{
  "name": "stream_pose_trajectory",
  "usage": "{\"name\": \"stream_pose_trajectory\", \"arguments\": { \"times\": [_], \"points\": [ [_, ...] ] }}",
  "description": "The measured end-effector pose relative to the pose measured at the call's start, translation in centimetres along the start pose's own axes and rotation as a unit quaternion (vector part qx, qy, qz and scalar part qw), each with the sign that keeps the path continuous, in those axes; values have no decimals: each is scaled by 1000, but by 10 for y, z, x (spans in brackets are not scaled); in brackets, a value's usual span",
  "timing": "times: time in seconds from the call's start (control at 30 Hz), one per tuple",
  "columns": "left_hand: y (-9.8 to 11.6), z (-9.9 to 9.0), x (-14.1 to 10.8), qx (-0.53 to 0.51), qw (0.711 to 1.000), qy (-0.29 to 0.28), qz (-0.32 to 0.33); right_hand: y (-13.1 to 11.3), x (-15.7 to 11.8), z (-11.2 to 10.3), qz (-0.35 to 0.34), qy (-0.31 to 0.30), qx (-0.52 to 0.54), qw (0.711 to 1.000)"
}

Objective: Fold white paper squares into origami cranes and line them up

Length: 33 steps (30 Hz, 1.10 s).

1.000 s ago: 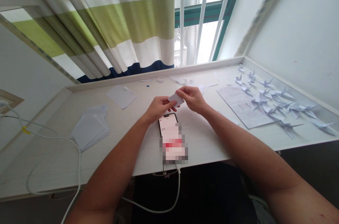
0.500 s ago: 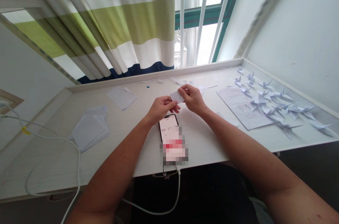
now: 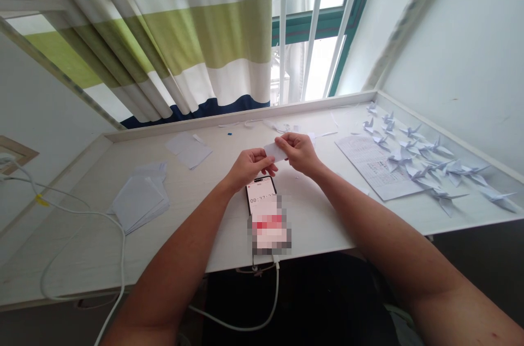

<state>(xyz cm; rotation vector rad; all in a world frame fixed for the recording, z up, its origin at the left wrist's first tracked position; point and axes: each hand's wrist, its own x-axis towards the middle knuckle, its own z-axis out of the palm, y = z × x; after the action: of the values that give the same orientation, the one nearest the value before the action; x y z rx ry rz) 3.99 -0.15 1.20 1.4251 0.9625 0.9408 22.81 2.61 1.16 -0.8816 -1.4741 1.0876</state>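
Note:
Between both hands, a small white piece of folded paper [image 3: 275, 151] is held up over the desk. My left hand [image 3: 254, 165] pinches its lower left part with thumb and fingers. At its upper right, my right hand [image 3: 298, 150] grips the paper between thumb and fingers. Just below the hands lies a phone [image 3: 262, 201] showing a running timer, its lower part pixelated. Several folded paper cranes [image 3: 420, 171] stand at the right, some on a printed sheet [image 3: 368, 166].
A stack of white paper [image 3: 141, 198] lies at the left, with more loose sheets [image 3: 189, 150] farther back. Paper strips [image 3: 282, 127] lie near the desk's back edge. A white cable [image 3: 121, 258] crosses the left side; another [image 3: 277, 286] hangs from the phone.
Both hands keep hold of the paper and have hardly moved. The paper's tilt looks slightly different, and the view has shifted a little.

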Motion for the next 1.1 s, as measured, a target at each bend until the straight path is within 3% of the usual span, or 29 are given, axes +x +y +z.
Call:
{"name": "stream_pose_trajectory", "arguments": {
  "times": [0.2, 0.37, 0.5, 1.1],
  "points": [
    [-4, -3, 5, 2, 998, 50, 33, 3, -1, -1, -18, -4, -49, 999],
    [-3, -12, 6, -75, 995, 71, 9, 3, -1, -10, -158, -42, -156, 974],
    [-2, -17, 5, -88, 992, 89, 9, 0, 0, -17, -208, -90, -184, 957],
    [-8, -22, 7, -39, 995, 88, -5, 3, 1, -24, -176, -176, -245, 937]
  ]
}}
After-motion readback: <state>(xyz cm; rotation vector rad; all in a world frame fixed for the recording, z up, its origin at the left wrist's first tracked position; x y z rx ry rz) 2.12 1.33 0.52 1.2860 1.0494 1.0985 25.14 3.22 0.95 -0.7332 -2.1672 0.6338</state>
